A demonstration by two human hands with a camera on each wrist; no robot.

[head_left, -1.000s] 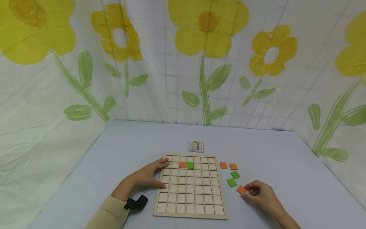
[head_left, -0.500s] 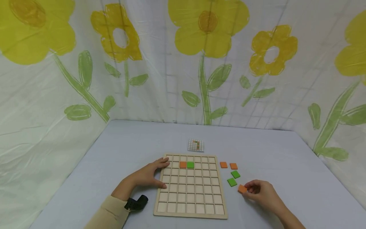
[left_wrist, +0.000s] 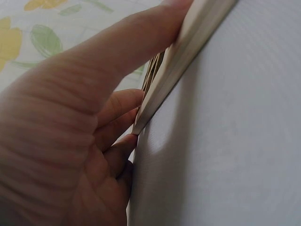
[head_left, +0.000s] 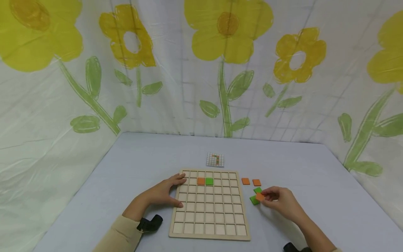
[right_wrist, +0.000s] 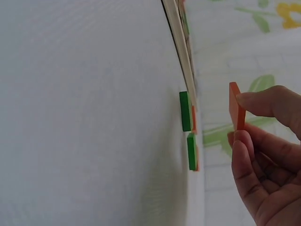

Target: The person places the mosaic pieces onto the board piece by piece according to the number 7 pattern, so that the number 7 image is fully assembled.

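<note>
A wooden grid board (head_left: 210, 219) lies on the table, with an orange tile (head_left: 200, 181) and a green tile (head_left: 209, 181) side by side in its second row. My left hand (head_left: 162, 191) rests on the board's left edge, thumb and fingers spread apart; the left wrist view shows the thumb (left_wrist: 136, 40) lying over the rim. Between thumb and fingers, my right hand (head_left: 281, 203) pinches another orange tile (right_wrist: 236, 106), raised off the table. In the head view it partly covers two loose green tiles (head_left: 253, 200).
Two orange tiles (head_left: 245, 181) lie right of the board's upper corner. Behind the board is a small card (head_left: 215, 160) printed with a coloured grid pattern. A flower-printed curtain (head_left: 173, 70) hangs beyond the table's far edge (head_left: 252, 140).
My right hand has lifted the orange tile off the table and moved it up and left, over the green tiles. The left hand stays on the board.
</note>
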